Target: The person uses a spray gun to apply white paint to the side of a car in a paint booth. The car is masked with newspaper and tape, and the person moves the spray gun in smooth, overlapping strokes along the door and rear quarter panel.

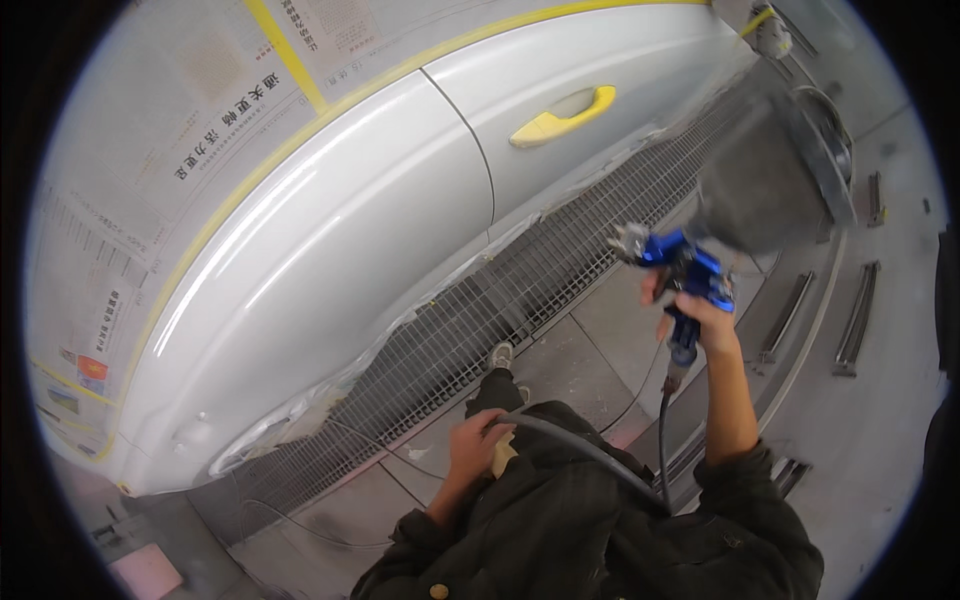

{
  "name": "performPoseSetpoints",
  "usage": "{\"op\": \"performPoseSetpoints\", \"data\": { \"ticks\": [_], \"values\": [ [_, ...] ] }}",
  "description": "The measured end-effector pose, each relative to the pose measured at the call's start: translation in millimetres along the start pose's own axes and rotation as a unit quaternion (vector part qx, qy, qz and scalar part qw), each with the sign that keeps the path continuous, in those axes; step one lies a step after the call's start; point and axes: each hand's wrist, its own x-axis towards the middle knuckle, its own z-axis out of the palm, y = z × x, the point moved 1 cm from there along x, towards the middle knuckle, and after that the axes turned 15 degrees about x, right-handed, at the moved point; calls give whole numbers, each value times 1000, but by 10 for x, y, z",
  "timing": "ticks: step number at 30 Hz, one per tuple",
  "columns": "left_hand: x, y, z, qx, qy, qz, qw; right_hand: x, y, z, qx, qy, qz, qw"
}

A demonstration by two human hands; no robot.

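My right hand (701, 315) grips a blue spray gun (694, 266) by its handle, with a large grey paint cup (757, 172) on top, blurred. The gun's nozzle (628, 244) points left, towards the car body and apart from it. From the handle's base an air hose (664, 435) hangs down. My left hand (476, 446) holds a thick dark stretch of hose (577, 446) in front of my body. Across the upper left is a glossy light-coloured car side panel (352, 225) beside a door (600, 60). Yellow masking covers the door handle (562, 120).
Newspaper masking (202, 112) edged with yellow tape (289, 56) covers the car above the panel. A metal floor grating (450, 337) runs below the car. Thin hose (322, 534) trails over the floor. Dark metal fittings (855, 319) are at the right.
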Motion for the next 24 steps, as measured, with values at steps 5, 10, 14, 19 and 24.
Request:
{"op": "performPoseSetpoints", "data": {
  "ticks": [5,10,14,19,24],
  "values": [
    [451,319,334,-34,-11,-6,999,-284,82,-662,-8,95,7,995],
    [630,753,1189,2,-10,20,1000,-393,-68,-1691,-43,125,-4,991],
    [846,1062,2120,-52,55,29,997,-304,-53,-2713,-81,85,20,993],
    [1079,1442,3408,-23,248,33,968,89,70,-3818,-119,-1,72,990],
    [941,1473,4040,-27,265,-59,962,479,320,-4101,-126,-54,156,978]
  ]
}}
